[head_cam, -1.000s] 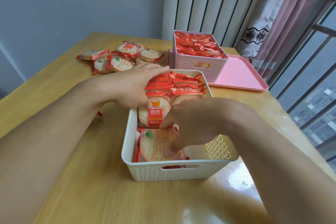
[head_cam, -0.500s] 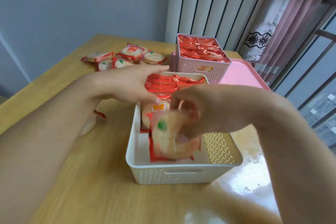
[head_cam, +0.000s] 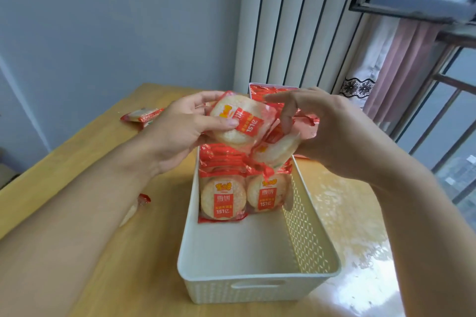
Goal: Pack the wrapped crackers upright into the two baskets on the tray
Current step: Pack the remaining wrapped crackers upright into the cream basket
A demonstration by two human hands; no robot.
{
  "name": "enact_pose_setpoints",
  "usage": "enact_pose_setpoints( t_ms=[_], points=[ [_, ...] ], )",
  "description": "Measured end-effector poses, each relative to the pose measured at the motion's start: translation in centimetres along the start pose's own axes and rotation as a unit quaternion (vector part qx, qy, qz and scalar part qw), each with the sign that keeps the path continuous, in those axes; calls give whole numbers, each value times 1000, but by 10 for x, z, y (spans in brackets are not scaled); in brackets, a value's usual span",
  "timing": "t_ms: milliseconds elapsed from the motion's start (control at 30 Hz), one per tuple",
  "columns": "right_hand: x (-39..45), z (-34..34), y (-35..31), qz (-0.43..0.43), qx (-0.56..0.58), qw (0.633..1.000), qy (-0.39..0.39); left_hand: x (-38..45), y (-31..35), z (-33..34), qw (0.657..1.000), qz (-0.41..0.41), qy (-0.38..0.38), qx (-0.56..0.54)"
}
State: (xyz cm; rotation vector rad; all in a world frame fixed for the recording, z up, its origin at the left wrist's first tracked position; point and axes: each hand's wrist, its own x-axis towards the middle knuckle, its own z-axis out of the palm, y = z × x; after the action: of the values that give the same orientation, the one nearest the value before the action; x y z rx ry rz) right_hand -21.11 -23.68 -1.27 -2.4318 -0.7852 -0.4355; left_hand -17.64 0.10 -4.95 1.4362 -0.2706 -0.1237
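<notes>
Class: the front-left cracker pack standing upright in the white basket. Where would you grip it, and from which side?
Pinch the crimped red top seal of the front-left pack from above. It stands upright against the white basket wall, with a pack beside and behind, so only its top edge is free.

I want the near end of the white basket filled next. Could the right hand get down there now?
Probably not yet: the way into the white basket looks free, but the right hand already holds a cracker pack.
</notes>
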Motion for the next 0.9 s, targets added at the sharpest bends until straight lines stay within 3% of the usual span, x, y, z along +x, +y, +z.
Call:
enact_pose_setpoints(
  t_ms=[233,367,433,533,633,800,900],
  points=[
    [-6,-17,1,58,-56,996,-27,-2,4,-9,994,-1,-6,110],
    [-8,-28,5,80,-40,990,-107,-5,5,-10,981,17,-32,193],
    [-10,-31,6,88,-29,985,-142,-10,7,-11,946,15,-93,309],
    [-11,-31,6,120,23,983,-135,-19,4,0,841,8,-175,512],
    [-10,-28,2,135,87,982,-98,-24,-5,16,752,25,-156,640],
    [-6,-18,-2,125,81,984,-92,-24,-12,17,736,32,-131,663],
    [-7,-19,-2,141,103,969,-174,-24,-10,15,748,31,-147,647]
  ],
)
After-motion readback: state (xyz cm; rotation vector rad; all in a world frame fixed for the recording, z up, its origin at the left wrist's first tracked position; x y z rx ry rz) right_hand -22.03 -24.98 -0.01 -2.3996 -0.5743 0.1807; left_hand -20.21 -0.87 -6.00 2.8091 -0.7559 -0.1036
